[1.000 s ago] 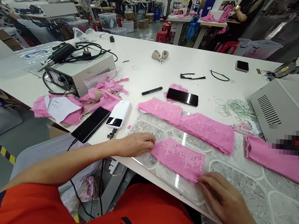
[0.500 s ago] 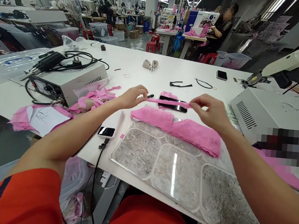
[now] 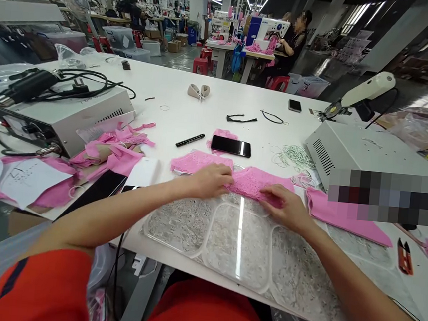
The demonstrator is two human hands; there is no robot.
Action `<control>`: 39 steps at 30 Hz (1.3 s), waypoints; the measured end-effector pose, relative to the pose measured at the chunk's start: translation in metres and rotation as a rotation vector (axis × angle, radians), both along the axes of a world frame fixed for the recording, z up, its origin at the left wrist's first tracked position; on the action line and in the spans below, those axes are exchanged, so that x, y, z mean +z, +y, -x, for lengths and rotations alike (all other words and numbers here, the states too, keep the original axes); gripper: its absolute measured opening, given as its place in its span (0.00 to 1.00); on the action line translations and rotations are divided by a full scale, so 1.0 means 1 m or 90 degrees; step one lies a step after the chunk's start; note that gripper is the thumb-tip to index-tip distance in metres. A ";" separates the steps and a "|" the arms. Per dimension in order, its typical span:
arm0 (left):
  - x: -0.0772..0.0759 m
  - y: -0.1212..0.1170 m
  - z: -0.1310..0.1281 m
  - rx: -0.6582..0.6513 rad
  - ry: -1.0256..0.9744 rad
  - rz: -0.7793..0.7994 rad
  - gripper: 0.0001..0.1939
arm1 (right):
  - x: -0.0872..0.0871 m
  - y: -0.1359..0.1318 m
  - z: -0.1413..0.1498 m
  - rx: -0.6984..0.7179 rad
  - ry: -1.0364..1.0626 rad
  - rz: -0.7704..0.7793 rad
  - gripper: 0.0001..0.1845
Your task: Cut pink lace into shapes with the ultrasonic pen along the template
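A pink lace piece [image 3: 247,184] lies between my two hands, over the right-hand stack of lace. My left hand [image 3: 212,180] has its fingers closed at the left end of the piece. At the other end, my right hand [image 3: 283,205] pinches the lower right edge between thumb and fingers. Farther left is a second flat stack of pink lace [image 3: 191,162], partly covered by my left hand. Under the lace is a clear patterned mat [image 3: 242,248] with a grey stone look.
Beyond the lace are a black phone [image 3: 231,146] and a black marker pen [image 3: 190,140]. Grey boxes stand left [image 3: 68,118] and right [image 3: 372,149]. Folded pink fabric [image 3: 343,219] and red-handled snips [image 3: 405,257] lie on the right. Pale elastic cords [image 3: 295,156] are bundled nearby.
My hands lifted the lace piece from the mat's near edge, held it stretched in the air, then brought it down onto the right-hand stack. The camera view has turned to the right.
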State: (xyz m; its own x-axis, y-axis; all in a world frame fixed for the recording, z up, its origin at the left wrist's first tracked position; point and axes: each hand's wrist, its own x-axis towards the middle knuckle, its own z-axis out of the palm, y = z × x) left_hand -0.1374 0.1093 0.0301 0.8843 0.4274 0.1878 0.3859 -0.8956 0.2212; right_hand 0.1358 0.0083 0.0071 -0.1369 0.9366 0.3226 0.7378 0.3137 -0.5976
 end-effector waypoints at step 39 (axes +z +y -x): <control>0.017 -0.064 0.059 -0.118 0.072 0.085 0.11 | 0.010 -0.083 0.058 0.246 -0.105 -0.089 0.09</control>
State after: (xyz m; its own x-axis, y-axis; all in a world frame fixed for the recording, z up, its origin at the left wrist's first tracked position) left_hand -0.1960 0.0453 0.0471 0.9620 0.2706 0.0361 0.2470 -0.9190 0.3073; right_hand 0.0783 -0.0751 0.0169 -0.5287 0.7553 0.3874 0.6320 0.6549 -0.4143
